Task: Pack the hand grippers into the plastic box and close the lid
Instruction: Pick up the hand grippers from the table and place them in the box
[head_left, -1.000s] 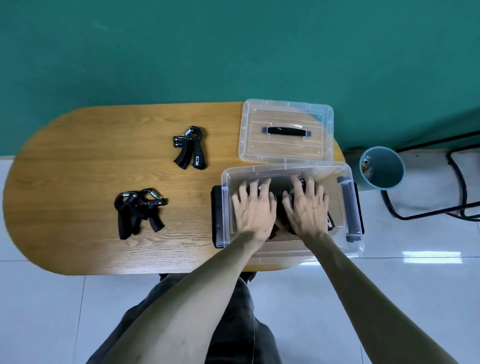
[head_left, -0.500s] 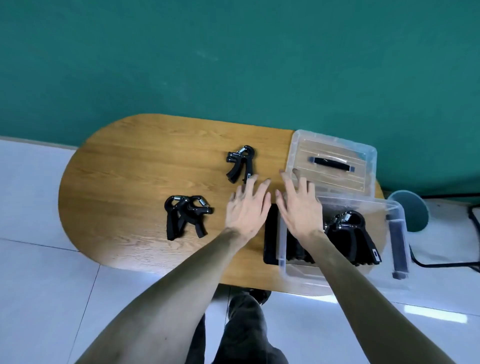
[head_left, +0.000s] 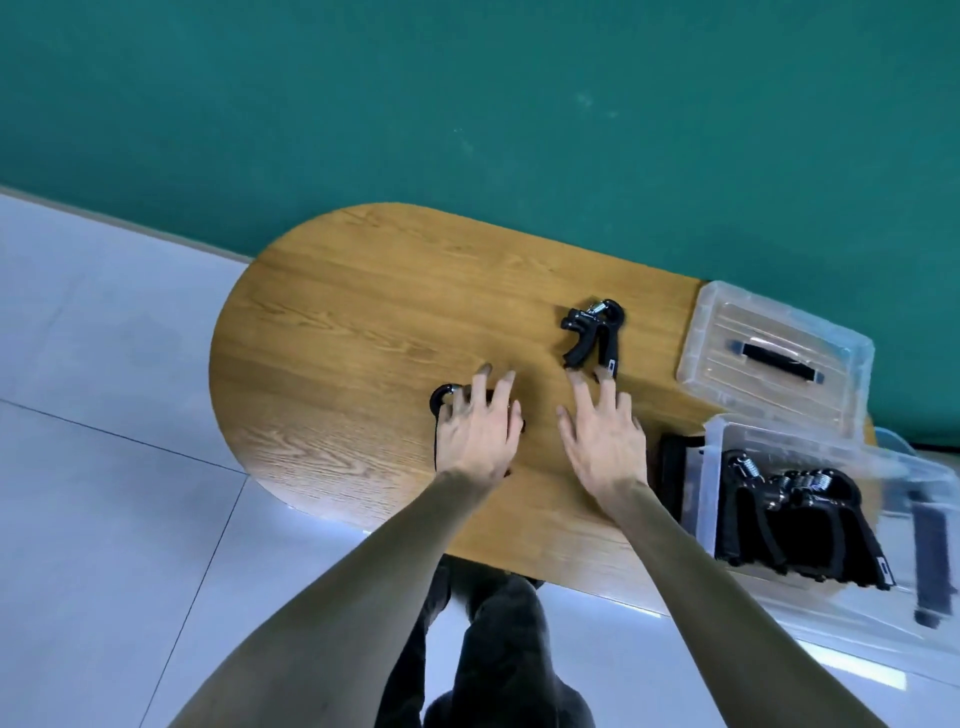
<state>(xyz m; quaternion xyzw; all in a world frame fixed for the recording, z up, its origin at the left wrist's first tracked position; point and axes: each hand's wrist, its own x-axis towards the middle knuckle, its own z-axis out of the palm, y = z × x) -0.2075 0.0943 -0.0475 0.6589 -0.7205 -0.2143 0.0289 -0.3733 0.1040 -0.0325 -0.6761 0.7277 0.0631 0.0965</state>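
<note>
A black hand gripper (head_left: 592, 335) lies on the wooden table (head_left: 363, 312). My right hand (head_left: 602, 436) reaches toward it with straight fingers, the fingertips at its handle ends. My left hand (head_left: 480, 434) hovers with spread fingers over a black pair of hand grippers (head_left: 441, 397), hiding most of them; whether it touches them I cannot tell. The clear plastic box (head_left: 709, 467) stands at the table's right end with several black grippers (head_left: 795, 514) inside. Its clear lid (head_left: 774, 358), with a black handle, lies behind the box.
A green wall runs behind the table. White floor tiles lie to the left and below. My legs show under the table's near edge. The box hangs partly over the table's right front edge.
Both hands left the box and moved left across the table. The left hand now covers the pair of grippers; the right hand has reached the single gripper. The view swung left.
</note>
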